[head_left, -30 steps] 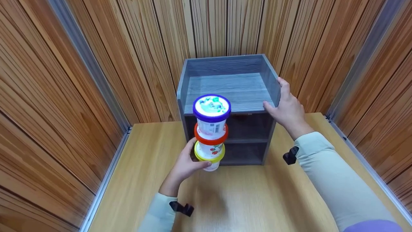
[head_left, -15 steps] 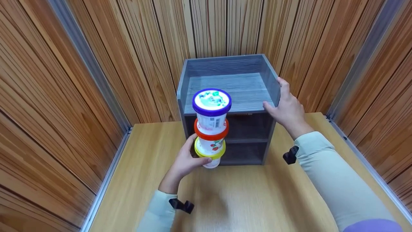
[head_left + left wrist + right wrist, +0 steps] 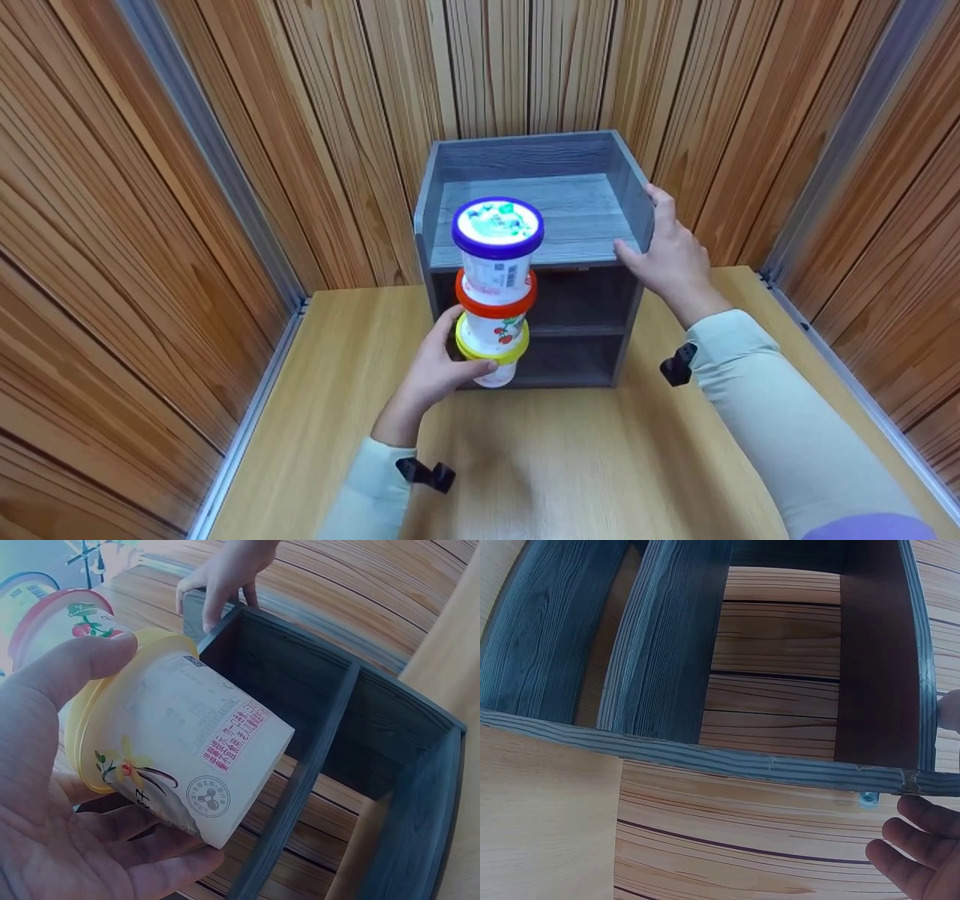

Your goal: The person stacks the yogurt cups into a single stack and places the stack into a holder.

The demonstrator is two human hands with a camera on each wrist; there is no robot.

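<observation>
1. Head view: the left hand (image 3: 435, 371) curls its fingers and thumb round the bottom tub of a stack of three tubs (image 3: 493, 289), held upright above the table (image 3: 570, 465), in front of the left side of a grey shelf unit (image 3: 536, 255). The yellow-lidded tub (image 3: 491, 358) is lowest, the red-lidded tub (image 3: 495, 315) sits on it, and the purple-lidded tub (image 3: 496, 244) tops the stack, its lid printed in white, green and blue. All three bodies are white; the middle one shows red fruit. The right hand (image 3: 671, 251) grips the shelf unit's upper right front corner, thumb on the top board, fingers on the outer side.

2. Left wrist view: the thumb lies on the yellow rim and the fingers cup the white body, which bears a pink label, a round stamp and a small flower print. The dark shelf compartments lie just beyond.

3. Right wrist view: only a few fingertips (image 3: 911, 855) show beside the grey wood-grain edge; the grasp itself cannot be told here.
</observation>
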